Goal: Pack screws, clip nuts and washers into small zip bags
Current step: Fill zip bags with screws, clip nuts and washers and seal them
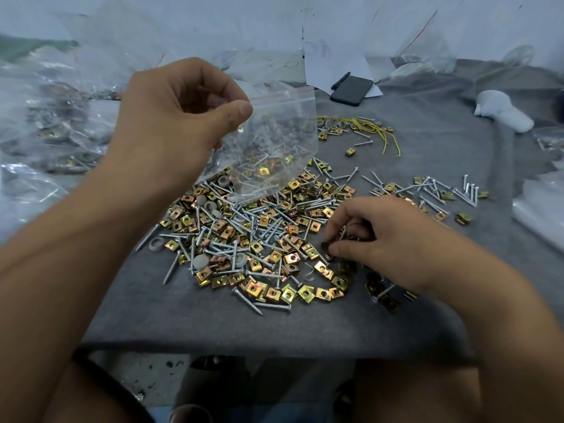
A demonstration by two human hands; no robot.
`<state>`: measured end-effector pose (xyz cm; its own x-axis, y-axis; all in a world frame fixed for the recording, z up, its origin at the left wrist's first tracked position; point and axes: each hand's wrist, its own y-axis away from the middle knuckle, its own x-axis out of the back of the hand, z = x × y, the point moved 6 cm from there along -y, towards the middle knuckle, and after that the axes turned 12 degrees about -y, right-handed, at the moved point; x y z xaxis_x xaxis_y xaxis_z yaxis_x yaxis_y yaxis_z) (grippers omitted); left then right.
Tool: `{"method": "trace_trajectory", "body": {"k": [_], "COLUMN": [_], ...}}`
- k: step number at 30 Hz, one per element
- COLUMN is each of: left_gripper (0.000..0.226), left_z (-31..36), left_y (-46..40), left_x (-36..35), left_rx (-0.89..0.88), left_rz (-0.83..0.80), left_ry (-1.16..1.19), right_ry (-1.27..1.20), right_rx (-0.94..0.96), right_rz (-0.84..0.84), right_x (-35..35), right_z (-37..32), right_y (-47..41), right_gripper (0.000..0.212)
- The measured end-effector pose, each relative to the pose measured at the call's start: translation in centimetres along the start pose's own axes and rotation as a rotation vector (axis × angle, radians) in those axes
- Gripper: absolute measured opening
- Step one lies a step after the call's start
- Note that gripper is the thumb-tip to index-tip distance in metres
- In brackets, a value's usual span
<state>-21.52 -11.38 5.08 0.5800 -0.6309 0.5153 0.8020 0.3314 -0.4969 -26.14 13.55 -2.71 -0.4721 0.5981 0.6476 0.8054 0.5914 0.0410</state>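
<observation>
holding one zip bag (276, 138) in left hand (180, 117) grip; right hand (384, 239) grip pinching screws (341, 236) from one pile (259, 239).

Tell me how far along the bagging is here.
Done: filled bags are stacked at the far left. In hand: the left hand holds up a small zip bag already holding some parts, while the right hand pinches pieces from the pile. Left: most of that pile and the scattered screws.

Worktop (396, 315): matt grey felt-like cloth. Zip bag (274, 138): clear glossy plastic film. Screws (262, 306): bright silvery metal. Clip nuts (253, 289): yellow iridescent plated metal. Washers (200, 260): dull grey, plastic-looking. Phone (351, 89): glossy black.
</observation>
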Motion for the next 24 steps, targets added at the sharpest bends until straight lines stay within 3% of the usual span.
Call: {"method": "trace_trajectory", "body": {"k": [5,8,10,11,14,16,18,19,21,22,24], "left_gripper": [0.01,0.011,0.011,0.012,0.011,0.009,0.007,0.007,0.007,0.007,0.006], "left_z": [0.0,0.0,0.0,0.0,0.1,0.0,-0.1,-0.2,-0.2,-0.2,-0.2], "left_y": [0.0,-0.1,-0.1,-0.1,-0.1,-0.1,-0.1,-0.1,0.0,0.0,0.0], "left_x": [0.2,0.1,0.1,0.0,-0.1,-0.1,0.0,0.0,-0.1,-0.1,-0.2], "left_rx": [-0.003,0.0,0.001,-0.001,-0.003,0.003,0.014,0.019,0.023,0.025,0.027], "left_rz": [0.001,-0.003,-0.007,-0.009,-0.015,-0.011,-0.007,-0.007,-0.008,-0.007,-0.005], "left_ry": [0.013,0.018,0.023,0.024,0.027,0.039,0.053,0.057,0.062,0.064,0.06], "right_ry": [-0.336,-1.003,-1.483,-1.607,-1.738,-1.773,-1.628,-1.402,-0.695,-0.372,-0.011], "right_rx": [0.123,0.038,-0.039,-0.063,-0.122,-0.2,-0.236,-0.204,-0.037,0.051,0.1], "right_rz": [0.145,0.236,0.118,0.06,-0.014,0.074,0.204,0.265,0.311,0.274,0.149], "right_x": [2.1,3.6,3.2,3.0,1.6,0.8,0.7,1.1,2.3,2.3,1.6], "right_z": [-0.3,0.3,0.0,-0.2,-0.1,0.5,1.0,1.1,0.2,-0.9,-1.8], "right_y": [0.6,0.6,0.5,0.6,0.4,0.0,-0.1,0.0,0.4,0.7,0.7], "right_gripper": [0.006,0.017,0.01,0.005,0.011,0.027,0.035,0.036,0.036,0.029,0.017]}}
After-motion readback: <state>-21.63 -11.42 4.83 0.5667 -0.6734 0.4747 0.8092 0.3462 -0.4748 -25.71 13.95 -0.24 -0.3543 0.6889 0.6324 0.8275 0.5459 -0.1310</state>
